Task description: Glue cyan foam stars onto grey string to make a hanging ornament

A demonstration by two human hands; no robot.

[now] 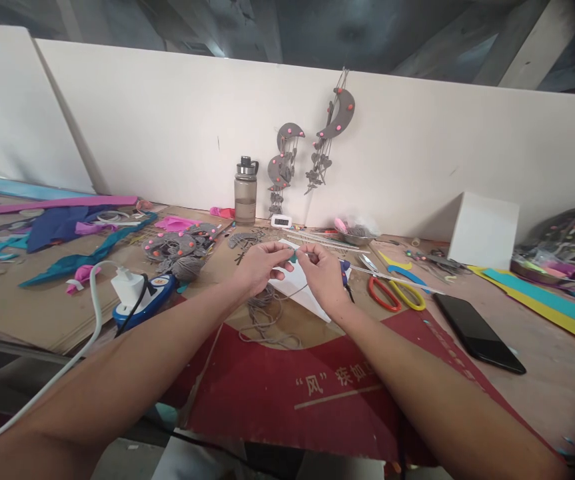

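Over a white sheet [287, 288], my left hand [261, 270] and my right hand [321, 277] meet fingertip to fingertip. Both pinch a small teal piece [293, 256], mostly covered by the fingers. A loose tangle of grey cord [267, 319] lies just below, and one strand rises toward my fingers. Behind my right wrist a blue object [345, 268] shows only in part. Scissors with one red and one yellow handle [386, 293] rest to the right of that hand.
Left stand a blue power strip [160, 293] with a white plug and a grey felt pile [182, 250]. Behind are a water bottle [246, 193], a small digital clock [281, 221] and hanging moon ornaments [340, 117]. A black phone [477, 330] lies at the right.
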